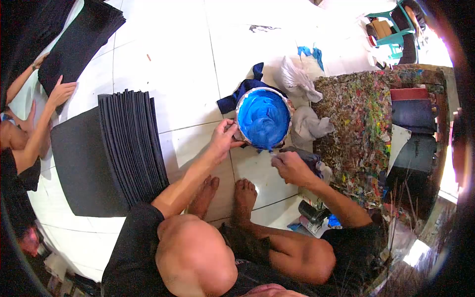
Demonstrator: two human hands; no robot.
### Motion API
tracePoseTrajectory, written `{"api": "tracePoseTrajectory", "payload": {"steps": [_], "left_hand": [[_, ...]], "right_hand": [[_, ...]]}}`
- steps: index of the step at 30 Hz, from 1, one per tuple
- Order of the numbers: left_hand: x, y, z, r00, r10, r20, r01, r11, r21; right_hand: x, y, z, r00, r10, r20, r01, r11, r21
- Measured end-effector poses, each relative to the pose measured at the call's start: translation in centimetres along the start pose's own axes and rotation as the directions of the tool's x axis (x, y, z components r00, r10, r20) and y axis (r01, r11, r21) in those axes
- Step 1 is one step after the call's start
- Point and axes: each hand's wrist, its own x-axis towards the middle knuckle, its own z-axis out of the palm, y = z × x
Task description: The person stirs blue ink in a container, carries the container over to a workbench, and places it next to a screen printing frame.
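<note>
A round bucket (291,110) of thick, bright blue paint (264,119) stands on the tiled floor in front of my feet. My left hand (222,141) is closed on the left side of its rim, thumb and fingers pinching the edge. Just off the lower right of the bucket, my right hand (293,169) is curled round a thin stirring tool (270,149), whose tip is blue and touches the near edge of the paint. Most of this tool is hidden in my fist and the paint, so its kind does not show. Swirl marks run across the paint's surface.
Dark blue cloth (235,96) and whitish rags (299,81) lie around the bucket. A paint-crusted table (351,123) stands at right. To the left is a stack of black sheets (131,148); beyond it, another person's hands (62,92) hold black sheets. A teal chair (396,37) stands far right.
</note>
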Motion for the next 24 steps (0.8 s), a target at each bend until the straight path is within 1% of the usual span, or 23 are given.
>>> {"api": "tracePoseTrajectory", "payload": {"steps": [1, 2, 3, 4, 5, 6, 7, 9, 11, 12, 14, 16, 17, 19, 22, 24], "left_hand": [[0.1, -0.1, 0.0, 1.0, 0.002, -0.002, -0.002, 1.0, 0.001], [0.2, -0.1, -0.1, 1.0, -0.007, 0.022, 0.008, 1.0, -0.018], [0.3, -0.2, -0.4, 0.999, -0.017, 0.046, 0.019, 0.999, -0.036], [0.3, -0.3, -0.6, 0.999, -0.021, 0.046, 0.022, 0.999, -0.028], [0.3, -0.4, -0.6, 0.999, -0.033, 0.032, 0.034, 0.999, -0.025], [0.4, -0.4, -0.5, 0.999, -0.044, 0.02, 0.044, 0.999, -0.023], [0.5, -0.2, -0.3, 0.999, -0.043, 0.023, 0.043, 0.999, -0.02], [0.2, 0.0, -0.2, 0.999, -0.032, -0.001, 0.032, 0.999, -0.031], [0.5, -0.7, -0.4, 1.0, -0.009, 0.028, 0.01, 0.999, -0.052], [0.9, -0.8, -0.6, 0.998, 0.018, 0.055, -0.014, 0.997, -0.075], [0.4, -0.1, -0.3, 0.999, 0.003, 0.044, -0.001, 0.999, -0.045], [-0.1, -0.1, -0.3, 0.999, -0.02, 0.039, 0.02, 1.0, -0.005], [-0.1, -0.2, -0.4, 0.999, -0.022, 0.037, 0.022, 1.0, -0.009], [0.0, -0.1, -0.2, 0.999, -0.015, 0.033, 0.016, 1.0, -0.026], [-0.1, 0.0, -0.4, 0.999, -0.013, 0.036, 0.015, 0.999, -0.047], [0.7, -0.2, -0.6, 0.995, 0.022, 0.095, -0.02, 1.0, -0.016]], "right_hand": [[0.6, -2.6, -0.8, 0.982, 0.156, 0.108, -0.171, 0.974, 0.149], [1.2, -3.0, -1.0, 0.968, 0.218, 0.127, -0.246, 0.926, 0.285], [1.6, -2.8, -1.2, 0.961, 0.239, 0.139, -0.274, 0.891, 0.361], [2.1, -2.4, -1.5, 0.964, 0.238, 0.114, -0.264, 0.867, 0.423], [2.4, -1.8, -1.8, 0.969, 0.232, 0.085, -0.246, 0.87, 0.427], [2.7, -1.2, -2.2, 0.975, 0.217, 0.05, -0.219, 0.891, 0.398], [3.0, -0.8, -2.3, 0.983, 0.184, 0.004, -0.176, 0.933, 0.314], [3.6, 0.3, -2.4, 0.992, 0.089, -0.092, -0.084, 0.995, 0.056], [4.8, 1.0, -3.1, 0.983, -0.01, -0.184, -0.034, 0.971, -0.237], [5.2, 1.0, -2.9, 0.975, -0.046, -0.216, -0.029, 0.943, -0.331], [5.0, -0.4, -2.1, 0.975, -0.098, -0.201, 0.01, 0.916, -0.401], [4.1, -0.5, -1.4, 0.977, -0.186, -0.106, 0.12, 0.886, -0.448], [4.0, 0.2, -1.5, 0.977, -0.202, -0.074, 0.146, 0.874, -0.463], [4.5, 1.7, -2.6, 0.98, -0.185, -0.079, 0.124, 0.865, -0.487], [6.8, 0.0, -5.4, 0.977, -0.124, -0.174, 0.008, 0.835, -0.55], [9.3, -2.1, -5.8, 0.981, -0.095, -0.171, -0.044, 0.743, -0.668]]}}
